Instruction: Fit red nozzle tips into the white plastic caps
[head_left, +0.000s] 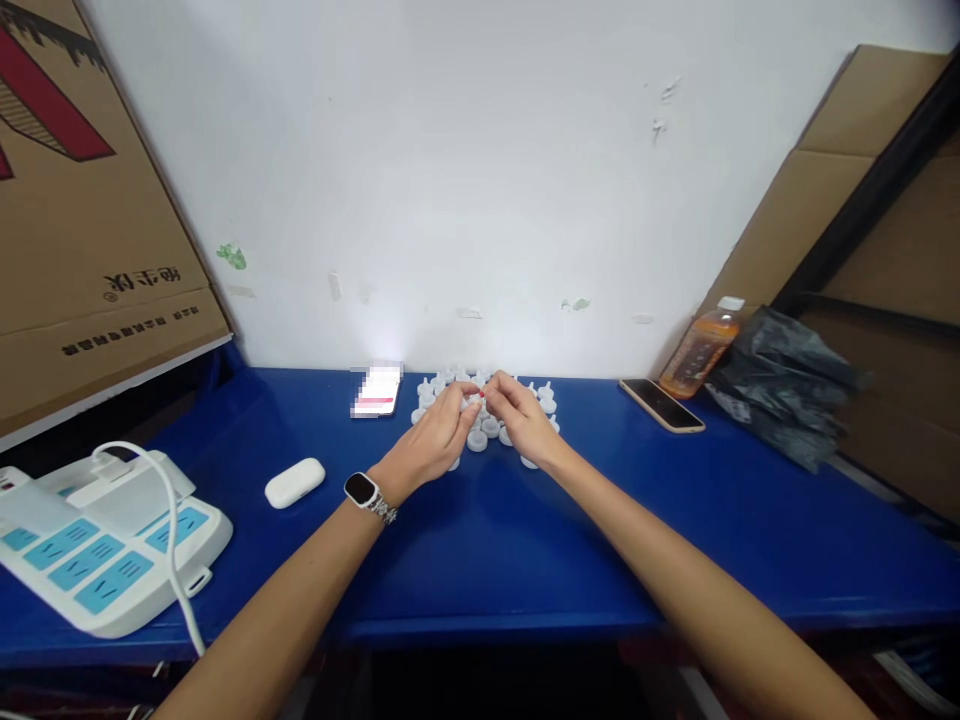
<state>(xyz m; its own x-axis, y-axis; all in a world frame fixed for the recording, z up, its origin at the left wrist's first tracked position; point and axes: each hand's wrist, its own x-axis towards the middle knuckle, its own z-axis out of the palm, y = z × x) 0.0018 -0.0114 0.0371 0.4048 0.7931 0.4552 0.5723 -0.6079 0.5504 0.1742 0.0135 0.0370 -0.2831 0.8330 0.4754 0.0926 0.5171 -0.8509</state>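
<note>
My left hand (437, 437), with a watch on the wrist, is closed around a white plastic nozzle cap (472, 402), mostly hidden by the fingers. Thumb and forefinger of my right hand (519, 414) pinch at a small red tip (481, 395) at the top of that cap. Both hands meet just above a cluster of similar white nozzle caps (478, 440). Several of these stand on the blue table (480, 540), spouts up, behind and below my fingers.
A lit phone (379, 390) and a white earbud case (295, 483) lie left of the caps. Farther left is a power strip (112, 590) with a white cable. At right are a dark phone (661, 405), a drink bottle (701, 350) and a black plastic bag (787, 380).
</note>
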